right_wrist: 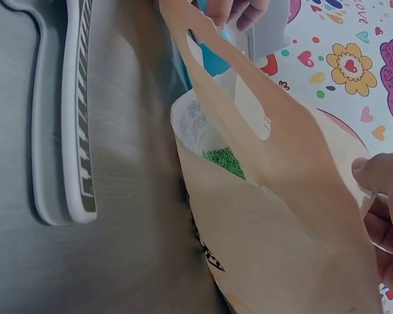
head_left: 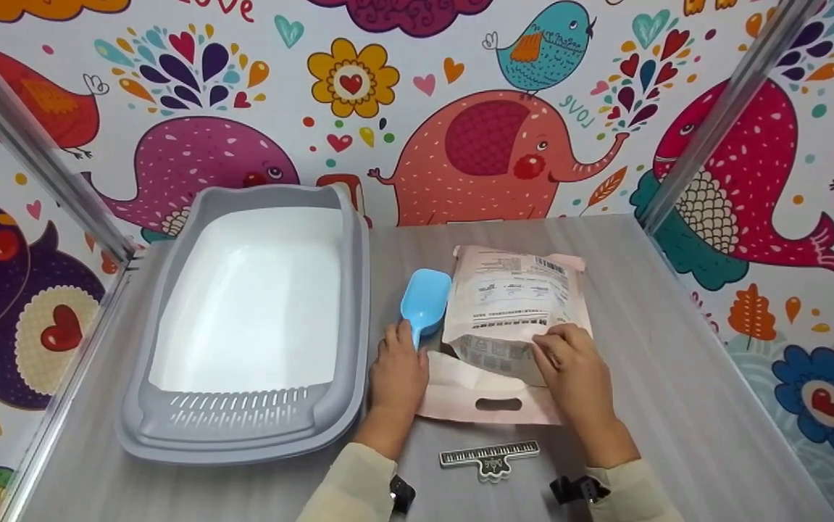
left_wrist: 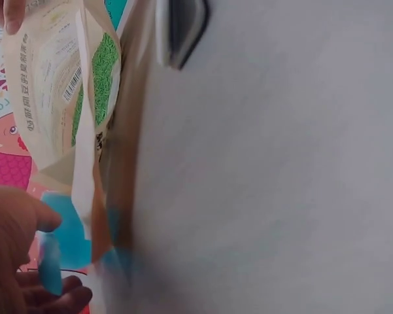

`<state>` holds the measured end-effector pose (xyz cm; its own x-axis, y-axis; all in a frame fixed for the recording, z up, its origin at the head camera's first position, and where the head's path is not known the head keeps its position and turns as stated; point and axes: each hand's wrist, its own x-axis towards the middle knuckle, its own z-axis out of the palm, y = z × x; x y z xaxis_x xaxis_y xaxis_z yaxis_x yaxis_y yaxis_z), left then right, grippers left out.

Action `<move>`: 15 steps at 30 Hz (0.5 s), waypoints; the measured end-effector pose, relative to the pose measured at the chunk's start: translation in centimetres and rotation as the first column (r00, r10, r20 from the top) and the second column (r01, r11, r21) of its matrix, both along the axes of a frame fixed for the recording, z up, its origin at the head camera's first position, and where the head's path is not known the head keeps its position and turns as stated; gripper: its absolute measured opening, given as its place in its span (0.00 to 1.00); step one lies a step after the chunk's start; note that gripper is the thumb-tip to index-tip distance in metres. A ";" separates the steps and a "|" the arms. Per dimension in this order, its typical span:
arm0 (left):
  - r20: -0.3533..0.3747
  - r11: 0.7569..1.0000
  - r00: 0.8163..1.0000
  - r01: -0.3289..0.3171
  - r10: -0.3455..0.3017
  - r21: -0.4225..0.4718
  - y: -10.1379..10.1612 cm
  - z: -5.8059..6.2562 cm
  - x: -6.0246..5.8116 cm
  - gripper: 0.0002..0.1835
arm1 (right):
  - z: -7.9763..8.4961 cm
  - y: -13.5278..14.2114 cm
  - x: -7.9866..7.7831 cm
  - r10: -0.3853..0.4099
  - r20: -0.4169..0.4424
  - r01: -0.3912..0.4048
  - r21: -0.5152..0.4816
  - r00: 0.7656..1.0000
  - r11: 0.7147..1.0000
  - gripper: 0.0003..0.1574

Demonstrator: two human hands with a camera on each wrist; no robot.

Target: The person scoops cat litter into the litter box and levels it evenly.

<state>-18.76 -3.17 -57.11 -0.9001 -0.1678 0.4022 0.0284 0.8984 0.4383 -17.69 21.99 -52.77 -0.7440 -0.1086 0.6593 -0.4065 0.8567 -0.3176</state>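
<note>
1. The table (head_left: pixel 685 377) lay beneath both grips; the step in hand seemed to be keeping the mouth of a pink bag (head_left: pixel 507 283) apart while a scoop was taken up, and the next move appeared to call for a steady pinch on the bag and a lift of the scoop clear of its edge
2. The grey tray (head_left: pixel 356 290), white inside, with a slotted near ledge, stood left of the left hand (head_left: pixel 398 370); whether that hand brushed its rim could not be told
3. The bag lay printed side up, mostly beyond the right hand (head_left: pixel 577 370) and to its left, mouth toward the person, the handle flap (head_left: pixel 453 402) between both grips
4. The right hand pinched the bag's mouth edge between thumb and fingers
5. The left hand grasped the scoop's handle, thumb opposite fingers
6. The blue scoop (head_left: pixel 424 297) pointed away, its bowl just beyond the left grip, beside the bag
7. The clip (head_left: pixel 490 458) lay between the grips, nearer the person
8. Green granules (right_wrist: pixel 223 161) showed inside the bag, left of the right grip
</note>
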 end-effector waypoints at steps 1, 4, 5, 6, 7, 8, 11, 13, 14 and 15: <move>0.015 1.000 1.000 0.006 -0.006 -0.006 -0.1 0.0 0.0 0.27 | 0.0 0.0 0.0 -0.001 0.000 0.001 0.003 1.000 1.000 0.11; 0.032 0.999 0.999 0.018 -0.016 -0.041 -0.2 -0.2 0.0 0.22 | 0.0 0.0 0.1 -0.005 -0.001 0.005 0.009 1.000 1.000 0.11; 0.026 0.998 0.999 0.021 -0.019 -0.056 -0.3 -0.3 -0.1 0.21 | 0.0 0.0 0.1 -0.007 0.000 0.007 0.009 1.000 1.000 0.11; 0.014 0.997 1.000 0.023 -0.022 -0.069 -0.3 -0.3 -0.1 0.19 | 0.0 0.0 0.1 -0.007 0.002 0.007 0.007 1.000 1.000 0.11; -0.001 0.996 1.000 0.024 -0.024 -0.083 -0.4 -0.4 -0.1 0.18 | 0.0 0.0 0.1 -0.006 0.001 0.006 0.004 1.000 1.000 0.11; -0.017 0.995 1.000 0.023 -0.025 -0.094 -0.4 -0.5 -0.1 0.17 | 0.0 0.0 0.0 -0.005 0.002 0.005 0.002 1.000 1.000 0.11; -0.061 0.994 0.998 0.023 -0.029 -0.105 -0.5 -0.7 -0.1 0.16 | 0.0 0.0 0.0 -0.003 0.001 0.003 -0.002 1.000 1.000 0.11; -0.083 0.995 0.996 0.022 -0.030 -0.096 -0.5 -0.8 -0.1 0.15 | 0.0 0.0 0.0 -0.002 0.000 0.002 -0.002 1.000 1.000 0.11; -0.094 0.996 0.995 0.022 -0.030 -0.084 -0.6 -0.9 -0.1 0.15 | 0.0 0.0 0.0 0.000 0.000 0.000 -0.002 1.000 1.000 0.11; -0.104 0.997 0.994 0.024 -0.032 -0.077 -0.6 -0.9 -0.1 0.15 | 0.0 0.0 0.0 0.001 0.000 -0.001 -0.001 1.000 1.000 0.11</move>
